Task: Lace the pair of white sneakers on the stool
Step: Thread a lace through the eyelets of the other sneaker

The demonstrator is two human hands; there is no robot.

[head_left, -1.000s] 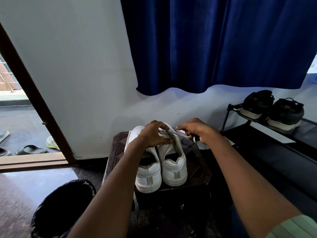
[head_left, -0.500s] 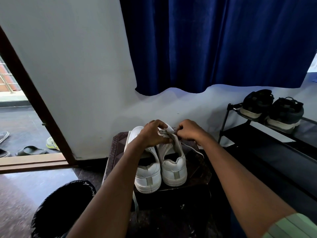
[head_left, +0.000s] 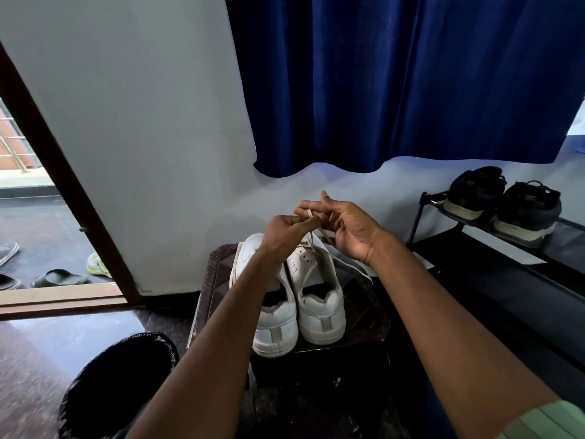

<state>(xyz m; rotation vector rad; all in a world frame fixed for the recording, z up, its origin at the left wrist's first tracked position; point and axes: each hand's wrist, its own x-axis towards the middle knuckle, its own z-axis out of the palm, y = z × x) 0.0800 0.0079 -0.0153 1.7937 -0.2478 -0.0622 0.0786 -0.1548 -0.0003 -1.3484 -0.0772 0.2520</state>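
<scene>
While both hands are raised just above the toe end of the shoes, near the middle of the frame, the step in hand looks like working the lace (head_left: 311,217) of the right-hand sneaker (head_left: 318,289) — drawing it up out of the eyelets or starting a knot; which of the two I cannot tell. The left hand (head_left: 283,232) pinches the lace between thumb and curled fingers. The right hand (head_left: 343,229) sits close beside it, the two nearly touching, with the lace looped over one of its fingers while the other fingers are spread and only loosely bent. From the hands the lace runs down to the front eyelets of that sneaker, and another length trails off to the right, across the stool (head_left: 364,318), below the right wrist.

The pair stands side by side on the dark stool at lower centre, heels toward the camera. The left-hand sneaker (head_left: 269,308) is partly hidden by the left forearm, so its lacing cannot be judged.

The next move likely calls for keeping the lace taut — feeding the held end to the next eyelet or through the loop, without letting the loop slip off the finger.
</scene>
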